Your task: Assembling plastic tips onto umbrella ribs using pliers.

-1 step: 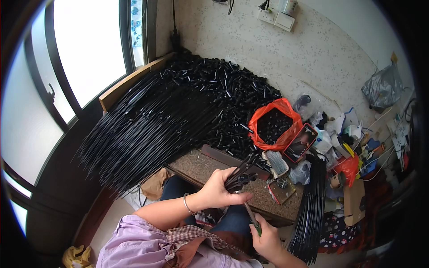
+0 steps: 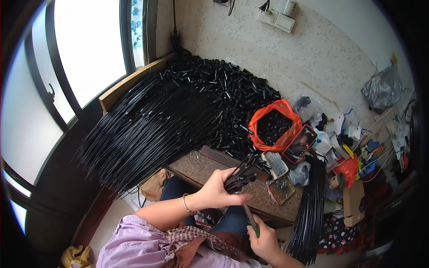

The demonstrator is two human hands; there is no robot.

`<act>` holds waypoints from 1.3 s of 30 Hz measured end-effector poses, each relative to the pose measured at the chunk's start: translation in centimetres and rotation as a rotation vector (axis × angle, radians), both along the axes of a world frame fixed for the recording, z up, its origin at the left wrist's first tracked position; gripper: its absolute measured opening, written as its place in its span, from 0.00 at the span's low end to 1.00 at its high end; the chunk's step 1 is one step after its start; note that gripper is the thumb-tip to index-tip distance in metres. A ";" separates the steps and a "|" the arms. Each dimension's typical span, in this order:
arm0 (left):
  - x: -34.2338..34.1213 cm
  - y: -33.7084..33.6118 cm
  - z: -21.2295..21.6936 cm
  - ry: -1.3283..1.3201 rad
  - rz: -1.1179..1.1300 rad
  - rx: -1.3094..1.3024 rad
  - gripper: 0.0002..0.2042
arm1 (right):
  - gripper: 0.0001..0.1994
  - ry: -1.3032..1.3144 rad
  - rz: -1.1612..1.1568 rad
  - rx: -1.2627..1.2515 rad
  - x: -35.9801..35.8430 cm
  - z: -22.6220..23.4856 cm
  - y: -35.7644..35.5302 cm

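Observation:
My left hand [image 2: 223, 190] is closed around a bunch of thin black rods [image 2: 241, 172], whose dark ends fan out over the table's front edge. In my right hand [image 2: 264, 241] is a green-handled tool [image 2: 254, 224] with a slim metal shaft. Its tip reaches up to my left thumb and is partly hidden there, so its exact kind does not show. Beyond my hands, a large pile of long black rods [image 2: 143, 134] covers the left of the table, with many short black tubes [image 2: 232, 85] heaped behind.
An orange-red bag [image 2: 253, 123] holds small black parts. Beside it are a phone [image 2: 300, 144], a tray of thin pieces [image 2: 276, 163] and a small box of metal bits [image 2: 281, 192]. More black rods [image 2: 308, 214] hang at the right. The speckled tabletop [image 2: 187, 167] shows in front.
My right hand and the green-handled tool have shifted slightly left. My left hand stays nearly still with the rods.

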State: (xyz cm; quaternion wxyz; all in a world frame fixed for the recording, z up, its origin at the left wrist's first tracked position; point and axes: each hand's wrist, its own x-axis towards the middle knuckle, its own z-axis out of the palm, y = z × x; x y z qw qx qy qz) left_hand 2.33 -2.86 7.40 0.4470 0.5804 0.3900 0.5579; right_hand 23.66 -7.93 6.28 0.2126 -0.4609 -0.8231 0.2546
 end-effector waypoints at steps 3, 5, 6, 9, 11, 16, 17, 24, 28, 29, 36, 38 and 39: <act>-0.1 -0.4 0.5 -0.137 -0.051 0.074 0.16 | 0.15 0.281 0.079 -0.418 -0.6 -0.3 -0.4; 0.1 -1.0 1.2 -0.190 -0.019 0.084 0.16 | 0.15 0.581 0.079 -0.435 -1.6 -0.4 -0.8; 0.1 -1.2 1.5 -0.245 0.010 0.091 0.16 | 0.15 0.582 0.084 -0.438 -1.8 -0.3 -0.7; -0.1 -1.0 1.0 -0.210 0.040 0.124 0.15 | 0.15 0.302 0.051 -0.207 -2.3 0.3 -0.7; 0.2 -1.1 0.7 -0.212 0.052 0.162 0.15 | 0.13 0.316 0.003 -0.242 -2.6 0.2 -1.2; 0.5 -1.0 0.7 -0.164 0.032 0.144 0.14 | 0.11 0.368 0.026 -0.296 -1.4 -0.8 -0.7; 0.2 -1.0 1.0 -0.168 0.000 0.169 0.12 | 0.10 0.378 0.059 -0.282 -1.0 -0.6 0.0; -0.7 -1.3 -1.3 -0.173 0.061 0.052 0.09 | 0.17 0.044 -0.257 0.101 3.9 -7.3 6.6; -1.8 -2.0 -2.7 -0.176 0.039 0.009 0.12 | 0.22 -0.406 -0.382 0.100 4.9 -10.7 7.4; -2.2 -2.1 -2.9 -0.192 -0.016 0.022 0.12 | 0.23 -0.425 -0.401 0.142 5.0 -11.2 7.6; -7.2 -0.6 0.1 -0.611 -0.324 0.319 0.19 | 0.23 -0.399 -0.437 0.289 6.2 -13.1 7.7; -9.8 -0.7 2.1 -0.944 -0.321 0.375 0.17 | 0.25 -0.364 -0.410 0.309 6.6 -13.7 8.1; -10.1 -0.7 2.9 -1.107 -0.304 0.408 0.16 | 0.27 -0.331 -0.387 0.336 6.9 -13.9 8.2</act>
